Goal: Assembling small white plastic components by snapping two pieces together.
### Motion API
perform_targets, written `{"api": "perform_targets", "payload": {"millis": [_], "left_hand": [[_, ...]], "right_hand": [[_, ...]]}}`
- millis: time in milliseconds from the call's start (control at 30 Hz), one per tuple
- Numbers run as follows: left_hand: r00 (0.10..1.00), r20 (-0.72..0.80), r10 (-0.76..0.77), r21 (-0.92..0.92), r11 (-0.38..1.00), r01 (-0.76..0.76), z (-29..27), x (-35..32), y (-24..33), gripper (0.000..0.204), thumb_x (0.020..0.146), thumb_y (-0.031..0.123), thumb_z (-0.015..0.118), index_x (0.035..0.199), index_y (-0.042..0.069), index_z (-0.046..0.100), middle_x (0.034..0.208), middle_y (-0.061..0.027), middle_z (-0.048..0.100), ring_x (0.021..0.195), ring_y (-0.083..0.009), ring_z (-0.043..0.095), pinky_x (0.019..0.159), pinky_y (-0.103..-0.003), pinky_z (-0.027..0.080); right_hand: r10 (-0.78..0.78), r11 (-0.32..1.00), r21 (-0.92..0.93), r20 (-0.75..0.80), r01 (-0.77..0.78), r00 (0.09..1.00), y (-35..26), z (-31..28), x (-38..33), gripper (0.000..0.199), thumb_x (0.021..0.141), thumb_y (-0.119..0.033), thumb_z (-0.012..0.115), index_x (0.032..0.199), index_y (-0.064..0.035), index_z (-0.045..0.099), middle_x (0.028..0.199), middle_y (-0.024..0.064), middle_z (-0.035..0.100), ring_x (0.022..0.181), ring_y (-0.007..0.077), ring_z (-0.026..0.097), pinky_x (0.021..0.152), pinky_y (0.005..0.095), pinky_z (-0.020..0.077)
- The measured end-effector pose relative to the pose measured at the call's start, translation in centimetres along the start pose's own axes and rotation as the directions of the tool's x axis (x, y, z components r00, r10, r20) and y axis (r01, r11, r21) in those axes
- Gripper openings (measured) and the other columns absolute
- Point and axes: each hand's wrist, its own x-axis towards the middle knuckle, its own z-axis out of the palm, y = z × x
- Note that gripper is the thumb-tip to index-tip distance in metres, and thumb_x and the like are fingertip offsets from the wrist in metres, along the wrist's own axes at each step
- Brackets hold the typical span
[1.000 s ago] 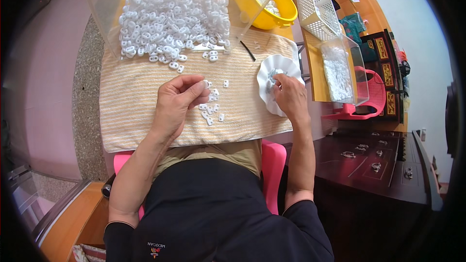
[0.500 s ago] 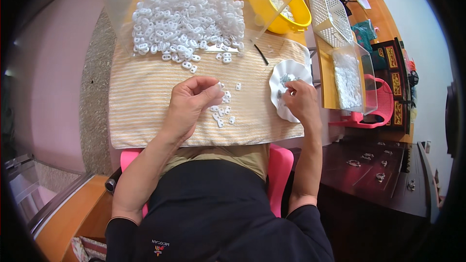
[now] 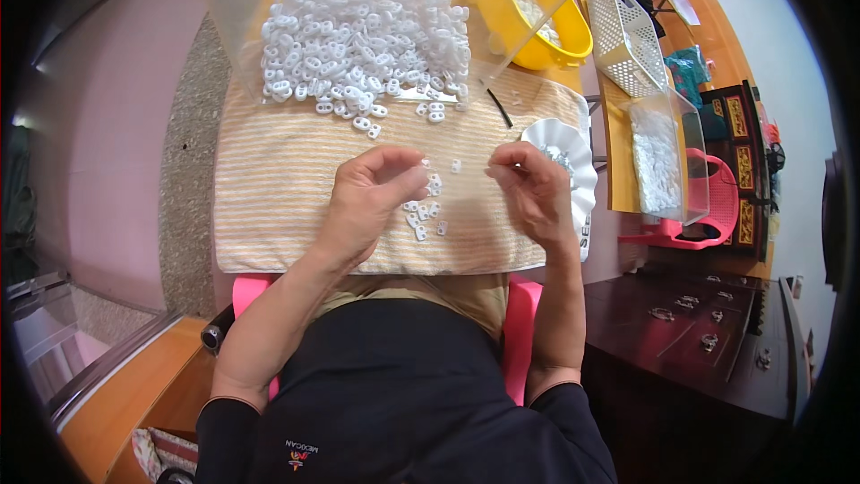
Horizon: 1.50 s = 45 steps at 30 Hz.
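A: Left hand?
B: In our left hand (image 3: 363, 197) we're pinching a small white piece (image 3: 425, 164) between thumb and index fingertip, just beside the loose white pieces (image 3: 422, 215) that are lying on the striped towel (image 3: 287, 206).
A: Right?
B: We're hovering our right hand (image 3: 542, 193) beside the wavy white dish (image 3: 583, 154), partly covering it. Fingers are curling toward the thumb; we can't tell if they're fully closed or gripping anything.
A: Around?
B: Metallic parts (image 3: 557, 157) are sitting in the dish. White 2-hole pieces (image 3: 358, 36) are lying piled beyond our left hand; a black strip (image 3: 499, 108) is lying near the dish.
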Motion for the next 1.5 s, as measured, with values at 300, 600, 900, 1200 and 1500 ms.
{"api": "perform_targets", "payload": {"millis": [300, 600, 900, 1200, 1500], "left_hand": [[0.999, 0.047, -0.017, -0.001, 1.0, 0.017, -0.6, 0.2, 0.0, 0.009, 0.087, 0.004, 0.067, 0.096, 0.002, 0.064, 0.088, -0.005, 0.067, 0.078, -0.0112, 0.065, 0.074, -0.025, 0.056], [0.997, 0.008, -0.071, -0.113, 0.991, 0.071, -0.2, -0.1, -0.2, 0.014, 0.088, 0.006, 0.068, 0.1, 0.0, 0.065, 0.09, -0.0056, 0.068, 0.078, -0.0111, 0.065, 0.074, -0.025, 0.055], [0.997, 0.01, -0.078, -0.09, 0.993, 0.078, -0.2, 0.0, -0.3, 0.021, 0.09, 0.005, 0.064, 0.11, 0.0, 0.065, 0.099, -0.0078, 0.067, 0.087, -0.0129, 0.065, 0.079, -0.026, 0.057], [0.999, 0.036, -0.029, -0.06, 0.998, 0.031, -0.5, 0.2, -0.4, 0.016, 0.09, 0.005, 0.065, 0.105, 0.001, 0.064, 0.092, -0.0061, 0.068, 0.079, -0.0112, 0.066, 0.074, -0.024, 0.057], [0.997, 0.004, -0.079, -0.043, 0.996, 0.079, -0.2, 0.1, -0.1, 0.017, 0.089, 0.003, 0.065, 0.105, 0.0, 0.065, 0.092, -0.0072, 0.068, 0.079, -0.0118, 0.066, 0.074, -0.023, 0.056]], "right_hand": [[-0.326, 0.945, -0.043, -0.046, 0.324, 0.944, -2.4, 5.4, 1.0, 0.02, 0.078, 0.01, 0.064, 0.094, -0.0012, 0.063, 0.09, 0.0109, 0.069, 0.078, 0.0225, 0.068, 0.07, 0.0286, 0.0525], [-0.12, 0.976, 0.168, -0.128, 0.141, 0.984, -2.0, 6.2, 0.1, 0.016, 0.081, 0.009, 0.064, 0.095, 0.0025, 0.066, 0.092, 0.0098, 0.07, 0.084, 0.0159, 0.065, 0.075, 0.0253, 0.0502], [-0.009, 0.984, 0.178, -0.122, 0.03, 0.992, -2.2, 6.3, -0.2, 0.014, 0.084, 0.007, 0.063, 0.097, 0.0032, 0.066, 0.092, 0.0082, 0.07, 0.085, 0.0134, 0.064, 0.078, 0.0241, 0.0496], [0.148, 0.931, 0.345, -0.058, -0.119, 0.987, -1.0, 6.3, -0.3, 0.013, 0.088, 0.006, 0.06, 0.099, 0.0038, 0.065, 0.089, 0.0052, 0.068, 0.082, 0.0098, 0.063, 0.075, 0.0218, 0.0488], [0.087, 0.92, 0.387, -0.027, -0.069, 0.996, -0.6, 6.3, 0.0, 0.011, 0.087, 0.007, 0.059, 0.096, 0.0036, 0.064, 0.092, 0.0046, 0.065, 0.083, 0.0086, 0.059, 0.074, 0.0209, 0.0468]]}}
